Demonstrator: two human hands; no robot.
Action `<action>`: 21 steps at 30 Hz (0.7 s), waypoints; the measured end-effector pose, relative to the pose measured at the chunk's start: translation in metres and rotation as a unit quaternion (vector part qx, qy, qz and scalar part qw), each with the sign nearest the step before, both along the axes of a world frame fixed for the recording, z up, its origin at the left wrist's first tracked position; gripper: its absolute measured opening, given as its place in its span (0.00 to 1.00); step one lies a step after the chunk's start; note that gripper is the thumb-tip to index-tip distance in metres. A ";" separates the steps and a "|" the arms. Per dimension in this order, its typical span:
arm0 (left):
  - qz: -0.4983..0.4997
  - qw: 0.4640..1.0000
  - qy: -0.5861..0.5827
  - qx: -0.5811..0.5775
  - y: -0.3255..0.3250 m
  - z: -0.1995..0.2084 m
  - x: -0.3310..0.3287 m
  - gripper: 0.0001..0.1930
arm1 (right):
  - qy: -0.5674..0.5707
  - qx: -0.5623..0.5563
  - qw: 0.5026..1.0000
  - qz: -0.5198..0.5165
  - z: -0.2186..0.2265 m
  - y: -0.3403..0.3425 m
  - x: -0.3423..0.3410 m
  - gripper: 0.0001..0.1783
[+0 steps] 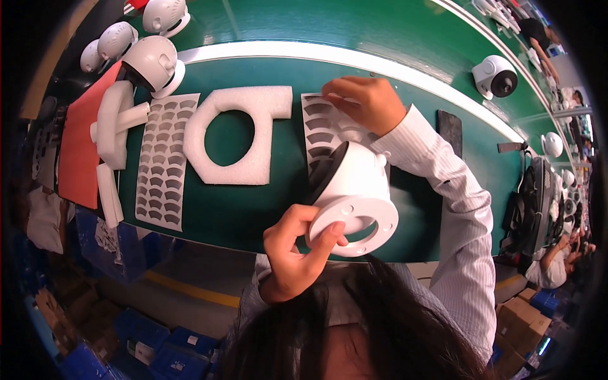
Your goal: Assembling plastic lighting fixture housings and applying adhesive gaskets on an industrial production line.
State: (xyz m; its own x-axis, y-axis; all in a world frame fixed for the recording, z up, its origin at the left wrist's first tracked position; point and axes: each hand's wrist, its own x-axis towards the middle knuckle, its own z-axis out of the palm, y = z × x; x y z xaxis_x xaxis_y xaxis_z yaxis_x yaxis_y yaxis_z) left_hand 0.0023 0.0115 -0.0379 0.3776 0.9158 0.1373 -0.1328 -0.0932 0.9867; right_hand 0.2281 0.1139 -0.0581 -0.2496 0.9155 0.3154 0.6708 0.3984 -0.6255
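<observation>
My left hand (pixel 294 250) grips a white security camera (pixel 358 174) by its round base ring, thumb on the ring's inner edge. The camera is tilted, its base facing me and its dark front turned to the left. My right hand (pixel 370 104) is above the upper part of a sheet of grey curved stickers (pixel 316 126), fingers pinched near its top edge. Whatever lies between those fingertips is too small to make out. The camera and my right hand cover part of this sheet.
Left of centre lie a white foam cutout (pixel 259 152) and another sticker sheet (pixel 158 171). More white cameras (pixel 152 63) stand at the far left, beside an orange-red panel (pixel 82 145) and another foam piece (pixel 114 126). One camera (pixel 494 76) stands far right; a dark flat object (pixel 449 130) lies nearer.
</observation>
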 end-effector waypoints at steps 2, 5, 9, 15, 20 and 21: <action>0.015 1.000 -0.003 -0.017 0.004 0.002 0.005 0.07 | -0.054 0.108 0.993 -0.010 -0.010 -0.005 -0.004 0.04; 0.029 0.999 0.021 -0.003 0.016 0.009 0.013 0.08 | 0.236 0.046 0.969 -0.065 0.000 -0.002 -0.009 0.05; 0.097 0.995 0.011 0.006 0.026 0.013 0.026 0.08 | 0.214 0.119 0.964 -0.104 0.018 -0.002 0.000 0.06; 0.070 0.997 0.028 0.006 0.025 0.012 0.029 0.09 | 0.044 0.227 0.965 -0.120 0.018 -0.006 -0.002 0.08; 0.052 0.997 0.061 0.002 0.024 0.016 0.025 0.08 | 0.198 0.097 0.965 -0.145 0.015 0.005 -0.002 0.05; 0.052 0.997 0.063 0.002 0.024 0.017 0.025 0.08 | 0.206 0.069 0.964 -0.154 0.015 0.006 -0.002 0.05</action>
State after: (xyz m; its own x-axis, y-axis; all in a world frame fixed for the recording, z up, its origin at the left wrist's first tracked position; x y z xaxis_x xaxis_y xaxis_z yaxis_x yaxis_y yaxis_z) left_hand 0.0277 0.0356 -0.0208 0.2952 0.9503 0.0986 0.0022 -0.1038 0.9946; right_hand 0.2259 0.1196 -0.0428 0.2000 0.8686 0.4534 0.4757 0.3185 -0.8199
